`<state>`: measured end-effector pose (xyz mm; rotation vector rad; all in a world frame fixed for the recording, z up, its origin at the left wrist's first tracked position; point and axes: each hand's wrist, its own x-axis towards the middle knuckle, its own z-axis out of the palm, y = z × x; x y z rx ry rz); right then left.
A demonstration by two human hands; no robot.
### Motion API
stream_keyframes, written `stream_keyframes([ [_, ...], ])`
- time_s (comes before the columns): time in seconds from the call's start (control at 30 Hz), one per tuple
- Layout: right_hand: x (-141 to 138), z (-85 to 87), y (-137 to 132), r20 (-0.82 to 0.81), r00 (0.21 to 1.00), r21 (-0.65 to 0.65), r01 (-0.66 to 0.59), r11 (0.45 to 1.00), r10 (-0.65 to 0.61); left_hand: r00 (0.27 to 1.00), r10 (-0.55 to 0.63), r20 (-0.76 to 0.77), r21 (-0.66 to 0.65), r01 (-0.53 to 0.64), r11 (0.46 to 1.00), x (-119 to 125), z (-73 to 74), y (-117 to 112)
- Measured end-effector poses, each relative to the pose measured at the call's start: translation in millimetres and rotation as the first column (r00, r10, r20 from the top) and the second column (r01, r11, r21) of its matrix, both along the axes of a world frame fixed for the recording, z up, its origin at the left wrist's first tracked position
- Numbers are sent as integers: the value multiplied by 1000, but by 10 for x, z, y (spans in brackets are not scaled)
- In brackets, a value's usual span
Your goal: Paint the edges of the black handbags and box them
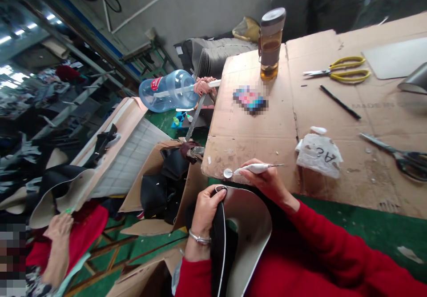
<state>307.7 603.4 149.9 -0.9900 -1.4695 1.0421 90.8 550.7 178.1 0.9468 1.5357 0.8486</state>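
Observation:
My left hand [207,208], with a bracelet at its wrist, pinches the upper edge of a curved black sheet piece [251,217] with a pale grey inner face and a white edge. The piece hangs bent over my lap, in front of the table edge. Between the fingers of my right hand [268,183] is a slim white-handled tool [256,168] with a thin metal point at each end. Its left point is at a small round white cap [228,173] on the table corner; whether they touch I cannot tell.
Cardboard [253,141] covers the table, bearing a tea bottle [271,43], yellow-handled scissors [350,69], dark scissors [408,157], a black stick [340,102] and a crumpled plastic bag [318,154]. Left stand an open carton [191,194] of black pieces and a water jug [170,90]. A co-worker's hand [59,226] holds another piece.

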Motion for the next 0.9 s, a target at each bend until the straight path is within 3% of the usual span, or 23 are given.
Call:
stream_keyframes([
  [0.47, -11, -5, -6, 150, 988, 43, -42, 998, 35, 995, 7, 96, -124, 5, 992, -9, -40, 127],
  [0.77, 4, -21, 16, -22, 999, -68, 38, 997, -39, 999, -32, -6, -68, 31, 997, 62, 55, 118],
  [0.9, 36, 21, 39, -175, 984, -183, -8, 983, -25, 998, -50, 24, -85, 52, 995, 83, 32, 109],
])
